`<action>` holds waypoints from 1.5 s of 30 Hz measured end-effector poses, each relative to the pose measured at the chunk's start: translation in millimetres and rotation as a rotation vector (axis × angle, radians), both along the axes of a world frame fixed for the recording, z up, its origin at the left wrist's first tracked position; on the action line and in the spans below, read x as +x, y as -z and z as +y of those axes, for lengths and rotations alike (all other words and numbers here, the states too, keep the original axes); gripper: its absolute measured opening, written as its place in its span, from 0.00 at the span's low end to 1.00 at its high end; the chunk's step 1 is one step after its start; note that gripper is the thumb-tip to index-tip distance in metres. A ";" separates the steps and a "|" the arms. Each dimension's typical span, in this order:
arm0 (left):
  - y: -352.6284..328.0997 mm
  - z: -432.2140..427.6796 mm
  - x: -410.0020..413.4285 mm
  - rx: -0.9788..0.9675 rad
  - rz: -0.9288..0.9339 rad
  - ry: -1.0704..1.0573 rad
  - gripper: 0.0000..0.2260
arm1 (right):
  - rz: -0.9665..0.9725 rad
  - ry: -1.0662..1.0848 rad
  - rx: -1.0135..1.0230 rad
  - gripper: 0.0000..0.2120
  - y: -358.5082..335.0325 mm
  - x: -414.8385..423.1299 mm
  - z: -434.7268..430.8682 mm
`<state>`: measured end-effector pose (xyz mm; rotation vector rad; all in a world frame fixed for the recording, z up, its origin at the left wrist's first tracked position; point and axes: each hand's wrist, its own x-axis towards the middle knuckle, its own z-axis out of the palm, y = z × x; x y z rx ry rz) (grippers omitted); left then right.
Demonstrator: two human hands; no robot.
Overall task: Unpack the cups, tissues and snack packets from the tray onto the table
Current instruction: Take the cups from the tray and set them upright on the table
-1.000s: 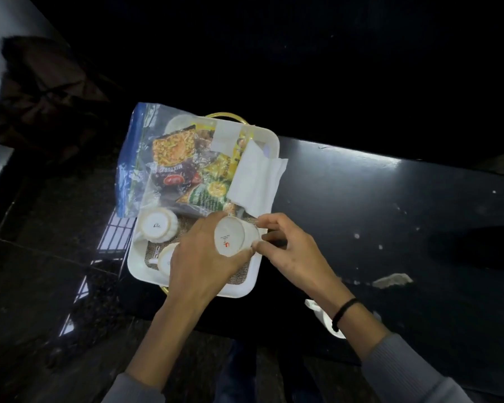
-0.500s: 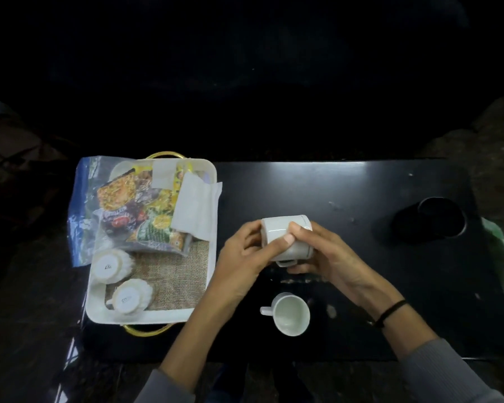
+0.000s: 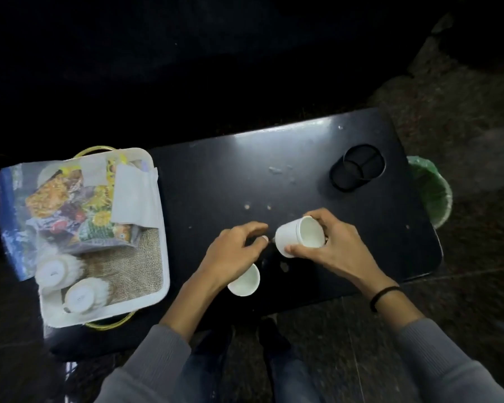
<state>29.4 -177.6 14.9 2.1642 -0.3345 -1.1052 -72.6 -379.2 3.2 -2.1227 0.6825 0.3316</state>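
- Cups are in three places: we hold one white cup in our right hand, tilted on its side above the black bench, with the opening toward us.
- Our right hand is closed around this cup, thumb below and fingers over the rim.
- Our left hand is loosely open and holds nothing; its fingertips are just beside the held cup.
- A second cup stands upright on the bench, partly under our left hand.
- Two ribbed cups lie upside down in the white tray on the left.
- The tissues and the snack packets also lie in the tray.
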 end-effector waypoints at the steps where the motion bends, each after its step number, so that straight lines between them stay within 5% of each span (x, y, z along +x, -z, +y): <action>1: 2.0 -1.0 -2.8 0.021 -0.003 0.025 0.18 | 0.013 -0.065 -0.077 0.30 3.6 -6.0 1.6; 13: 22.8 -4.4 -21.2 0.152 -0.055 0.138 0.16 | 0.082 -0.415 -0.522 0.31 38.1 -43.2 42.4; 31: 27.3 11.2 -19.2 0.102 -0.041 -0.020 0.15 | 0.147 -0.538 -0.690 0.39 23.0 -23.9 41.4; 45: 18.3 71.8 7.8 0.036 -0.143 -0.291 0.14 | -0.056 -0.720 -0.664 0.22 -6.3 74.1 109.4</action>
